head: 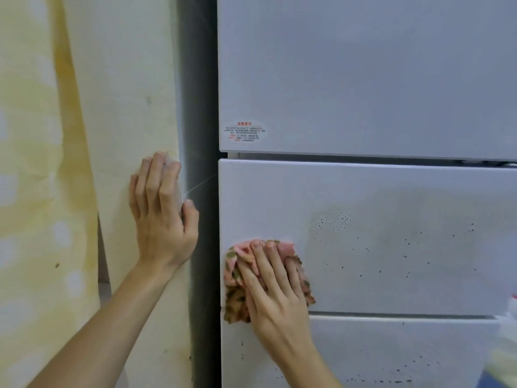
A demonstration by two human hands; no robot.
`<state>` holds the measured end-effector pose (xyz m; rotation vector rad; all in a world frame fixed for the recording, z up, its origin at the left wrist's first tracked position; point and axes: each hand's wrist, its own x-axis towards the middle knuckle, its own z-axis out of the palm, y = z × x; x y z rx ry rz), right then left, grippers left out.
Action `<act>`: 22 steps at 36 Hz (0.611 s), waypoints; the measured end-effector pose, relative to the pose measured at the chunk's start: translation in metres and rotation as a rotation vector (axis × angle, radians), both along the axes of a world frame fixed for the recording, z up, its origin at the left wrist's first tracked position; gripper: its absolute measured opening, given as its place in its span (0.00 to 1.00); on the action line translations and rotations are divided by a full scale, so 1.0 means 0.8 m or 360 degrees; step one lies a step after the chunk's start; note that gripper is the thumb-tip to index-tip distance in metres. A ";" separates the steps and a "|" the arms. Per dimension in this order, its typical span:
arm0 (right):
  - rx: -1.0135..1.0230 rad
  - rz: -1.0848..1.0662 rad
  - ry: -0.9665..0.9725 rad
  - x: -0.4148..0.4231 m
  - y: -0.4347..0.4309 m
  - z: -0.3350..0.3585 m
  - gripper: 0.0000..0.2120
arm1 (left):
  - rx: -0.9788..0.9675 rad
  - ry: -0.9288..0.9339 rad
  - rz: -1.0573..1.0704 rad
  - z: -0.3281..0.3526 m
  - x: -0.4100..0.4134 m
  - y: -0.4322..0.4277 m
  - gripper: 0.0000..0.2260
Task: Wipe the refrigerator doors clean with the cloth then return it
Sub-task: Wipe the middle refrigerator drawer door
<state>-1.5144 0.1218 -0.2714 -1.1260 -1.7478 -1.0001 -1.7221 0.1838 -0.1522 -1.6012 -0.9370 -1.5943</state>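
Note:
The white refrigerator fills the right side, with an upper door [363,79], a middle drawer door [405,186] and a lower door [391,351]. Dark specks dot the middle and lower doors. My right hand [275,292] lies flat, fingers straight, pressing a pink and olive patterned cloth [237,298] against the middle door's lower left corner. My left hand [162,217] is raised beside the fridge's left edge and holds a small translucent spray bottle [174,177]. A thin streak of mist runs from it toward the middle door.
The fridge's dark grey side panel [202,107] stands between the doors and a stained yellowish wall [120,79]. A red-printed sticker [244,133] sits at the upper door's bottom left corner. Blurred pale objects show at the right edge [506,345].

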 end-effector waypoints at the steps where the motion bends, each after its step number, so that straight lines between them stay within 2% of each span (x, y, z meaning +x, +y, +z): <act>1: 0.0004 -0.0002 -0.0013 0.005 -0.001 0.005 0.30 | -0.0004 -0.0001 -0.0003 0.001 0.000 -0.001 0.29; 11: 0.0289 0.0023 0.0601 0.007 0.014 0.149 0.27 | -0.0054 -0.0068 0.0015 0.004 0.008 -0.005 0.31; 14: 0.0293 -0.0019 0.0568 0.003 0.016 0.135 0.27 | -0.0049 -0.0080 0.0016 0.004 0.009 -0.004 0.31; 22: 0.0205 -0.0059 0.0190 0.023 0.007 0.006 0.27 | -0.0044 -0.0065 -0.0023 0.003 0.009 -0.004 0.30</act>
